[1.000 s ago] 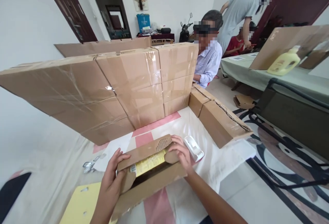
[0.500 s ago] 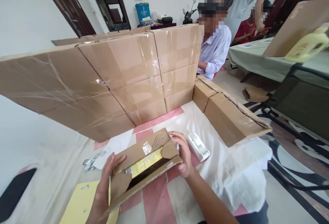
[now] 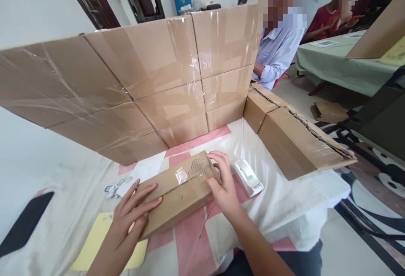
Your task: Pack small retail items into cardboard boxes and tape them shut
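Observation:
A small brown cardboard box (image 3: 182, 202) lies closed on the patterned cloth, a strip of clear tape on its upper face. My left hand (image 3: 134, 210) rests on its left end, fingers spread over the top. At the right end my right hand (image 3: 223, 181) grips the corner between thumb and fingers. Just right of that hand is a white plastic device (image 3: 248, 177). A yellow sheet (image 3: 95, 240) lies partly beneath my left forearm. The box's contents are hidden.
A tall wall of taped cardboard boxes (image 3: 164, 73) stands behind, with a lower cardboard piece (image 3: 287, 136) at right. A black flat object (image 3: 27, 221) and a small clear packet (image 3: 115, 188) lie left. A person in a light shirt (image 3: 278, 52) sits beyond the wall.
The box's front flap has come up and closed over the opening, hiding the yellow item inside. My left hand has moved onto the top, and the camera view has shifted slightly.

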`<state>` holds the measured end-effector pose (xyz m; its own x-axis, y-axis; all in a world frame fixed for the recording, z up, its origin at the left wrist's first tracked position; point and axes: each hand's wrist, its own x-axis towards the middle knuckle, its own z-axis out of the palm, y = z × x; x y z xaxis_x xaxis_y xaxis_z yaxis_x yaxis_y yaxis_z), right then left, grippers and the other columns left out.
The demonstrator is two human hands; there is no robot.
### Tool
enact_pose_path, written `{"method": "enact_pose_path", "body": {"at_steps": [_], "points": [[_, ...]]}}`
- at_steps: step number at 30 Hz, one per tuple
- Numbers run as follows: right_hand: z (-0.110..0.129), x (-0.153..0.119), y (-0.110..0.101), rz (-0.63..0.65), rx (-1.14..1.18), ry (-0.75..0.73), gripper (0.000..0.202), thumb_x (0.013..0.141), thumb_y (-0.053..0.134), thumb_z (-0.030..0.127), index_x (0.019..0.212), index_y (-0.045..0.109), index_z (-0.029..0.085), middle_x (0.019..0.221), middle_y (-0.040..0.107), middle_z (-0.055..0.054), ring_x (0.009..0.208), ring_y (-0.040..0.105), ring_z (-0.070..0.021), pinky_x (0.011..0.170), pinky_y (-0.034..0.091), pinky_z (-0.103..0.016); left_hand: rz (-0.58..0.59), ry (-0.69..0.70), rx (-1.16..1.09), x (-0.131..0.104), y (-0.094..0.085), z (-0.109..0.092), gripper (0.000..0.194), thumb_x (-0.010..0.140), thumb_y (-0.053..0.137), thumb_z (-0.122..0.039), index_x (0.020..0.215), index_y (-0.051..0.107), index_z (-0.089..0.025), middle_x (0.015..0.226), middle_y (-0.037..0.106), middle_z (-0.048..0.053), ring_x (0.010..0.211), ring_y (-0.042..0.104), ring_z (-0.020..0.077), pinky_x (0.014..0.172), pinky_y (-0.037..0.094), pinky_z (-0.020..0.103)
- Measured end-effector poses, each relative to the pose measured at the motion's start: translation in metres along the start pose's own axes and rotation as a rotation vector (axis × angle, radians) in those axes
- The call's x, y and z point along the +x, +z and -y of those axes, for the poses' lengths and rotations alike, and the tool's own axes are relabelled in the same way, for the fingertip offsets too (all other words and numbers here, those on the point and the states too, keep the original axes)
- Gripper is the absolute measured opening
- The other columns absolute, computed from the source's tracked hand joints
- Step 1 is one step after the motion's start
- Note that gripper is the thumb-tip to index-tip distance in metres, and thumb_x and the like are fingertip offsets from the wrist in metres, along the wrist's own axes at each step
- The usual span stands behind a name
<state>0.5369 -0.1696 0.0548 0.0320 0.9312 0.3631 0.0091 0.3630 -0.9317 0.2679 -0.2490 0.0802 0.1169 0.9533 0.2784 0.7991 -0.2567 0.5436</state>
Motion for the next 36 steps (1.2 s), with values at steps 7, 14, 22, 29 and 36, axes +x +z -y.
{"method": "enact_pose_path", "body": {"at_steps": [7, 14, 22, 29, 36], "points": [[0.014, -0.003, -0.018, -0.046, -0.019, 0.102, 0.026, 0.092, 0.048, 0.021, 0.112, 0.065, 0.024, 0.118, 0.063, -0.006, 0.117, 0.059, -0.0217, 0.103, 0.044, -0.036, -0.164, 0.298, 0.445, 0.005, 0.047, -0.100, 0.044, 0.092, 0.060, -0.031, 0.136, 0.063, -0.027, 0.141, 0.066, 0.005, 0.140, 0.047, 0.0317, 0.122, 0.010, 0.053], [0.021, -0.003, -0.130, -0.210, -0.251, 0.200, 0.029, 0.097, 0.051, 0.039, 0.084, 0.070, 0.021, 0.090, 0.069, -0.003, 0.092, 0.064, -0.0199, 0.084, 0.044, -0.030, -0.012, 0.473, 0.156, 0.034, 0.172, -0.157, 0.056, 0.092, 0.062, -0.033, 0.145, 0.051, -0.021, 0.153, 0.055, 0.006, 0.140, 0.047, 0.0274, 0.113, 0.030, 0.044], [-0.014, -0.009, -0.158, 0.070, -0.455, 0.565, 0.044, 0.094, 0.050, 0.049, 0.071, 0.073, 0.018, 0.079, 0.065, -0.004, 0.077, 0.063, -0.0207, 0.076, 0.041, -0.033, 0.098, 0.276, -0.083, 0.079, 0.235, -0.137, 0.095, 0.078, 0.078, -0.040, 0.155, 0.026, -0.019, 0.159, 0.041, 0.017, 0.148, 0.036, 0.0342, 0.119, 0.036, 0.053], [-0.034, -0.010, -0.151, 0.146, -0.385, 0.564, 0.036, 0.086, 0.056, 0.042, 0.060, 0.062, 0.018, 0.079, 0.057, -0.002, 0.075, 0.059, -0.0171, 0.071, 0.041, -0.030, 0.064, 0.247, -0.138, 0.074, 0.246, -0.131, 0.100, 0.077, 0.077, -0.036, 0.157, 0.019, -0.018, 0.154, 0.043, 0.022, 0.145, 0.040, 0.0379, 0.116, 0.038, 0.059], [-0.029, -0.011, -0.139, 0.020, -0.404, 0.476, 0.038, 0.086, 0.056, 0.037, 0.054, 0.045, 0.021, 0.072, 0.048, 0.000, 0.066, 0.051, -0.0146, 0.066, 0.037, -0.029, 0.038, 0.227, -0.139, 0.074, 0.248, -0.132, 0.099, 0.075, 0.076, -0.033, 0.156, 0.020, -0.018, 0.151, 0.045, 0.022, 0.144, 0.042, 0.0381, 0.114, 0.040, 0.058]]}}
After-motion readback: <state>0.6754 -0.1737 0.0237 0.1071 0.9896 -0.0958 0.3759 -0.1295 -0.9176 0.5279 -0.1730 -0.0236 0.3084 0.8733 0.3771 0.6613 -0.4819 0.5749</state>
